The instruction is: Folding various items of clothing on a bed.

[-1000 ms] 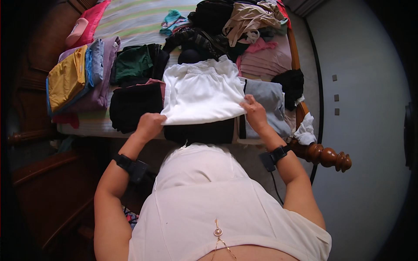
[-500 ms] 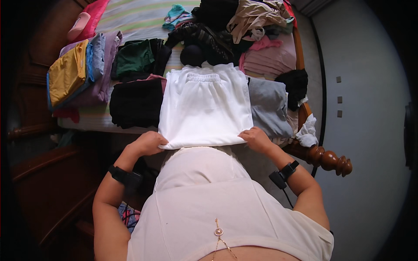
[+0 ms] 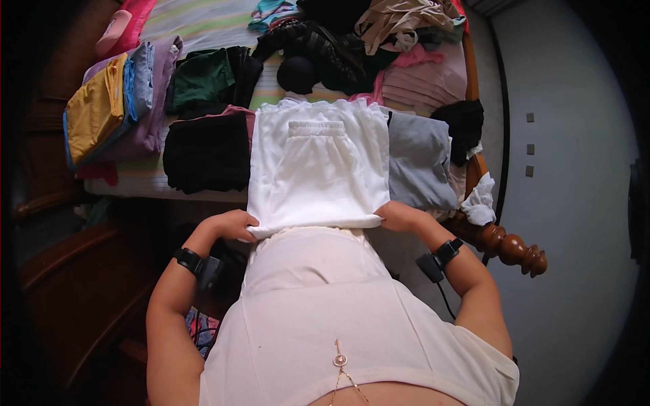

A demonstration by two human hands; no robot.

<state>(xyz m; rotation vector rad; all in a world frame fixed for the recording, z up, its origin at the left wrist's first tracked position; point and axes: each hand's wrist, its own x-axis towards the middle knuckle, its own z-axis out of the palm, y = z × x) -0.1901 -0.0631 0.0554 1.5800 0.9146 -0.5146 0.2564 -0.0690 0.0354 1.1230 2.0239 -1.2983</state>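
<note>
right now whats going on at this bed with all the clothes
A person is folding laundry at the bed's edge. The left hand and right hand each grip a near corner of a white garment lying flat on the bed. Folded piles sit beside it: a black pile to its left, a grey one to its right, and a yellow stack further left. An unsorted heap lies behind.

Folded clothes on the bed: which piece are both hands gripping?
The white garment in the middle. The left hand and right hand pinch its near corners; the black pile and grey piece beside it lie untouched.
</note>
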